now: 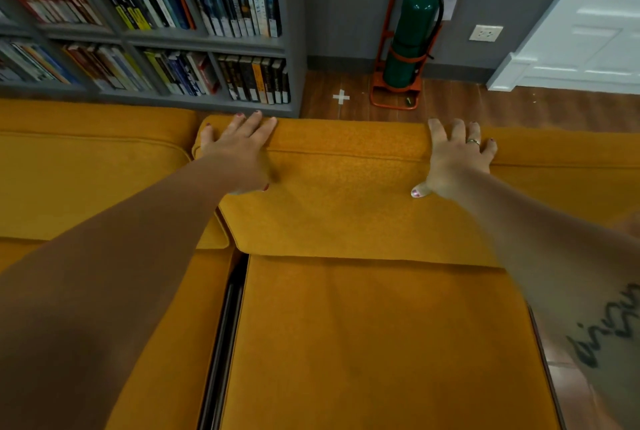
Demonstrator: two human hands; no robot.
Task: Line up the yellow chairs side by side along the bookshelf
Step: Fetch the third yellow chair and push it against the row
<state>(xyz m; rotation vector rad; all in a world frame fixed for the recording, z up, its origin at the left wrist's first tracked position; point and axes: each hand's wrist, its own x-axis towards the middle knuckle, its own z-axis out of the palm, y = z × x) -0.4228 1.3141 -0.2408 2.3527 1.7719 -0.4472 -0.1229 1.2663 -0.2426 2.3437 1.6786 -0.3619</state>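
Off the right end of the bookshelf (292,14): nearer yellow chair (381,343), backrest toward the shelf, seat running out toward the person. Backrest top edge runs roughly parallel to the shelf front. Most of it overhangs past the shelf end, toward the fire extinguisher (412,31). Left hand (239,149) lies flat on the backrest's left top corner, right hand (457,156) flat further along the same edge. Fingers straight and spread over the top, thumbs down the front face, nothing pinched. Chair sits under both palms. Alongside it, in front of the shelf, the second yellow chair (86,170), same facing, back slightly closer to the shelf. Narrow dark gap between the two seats.
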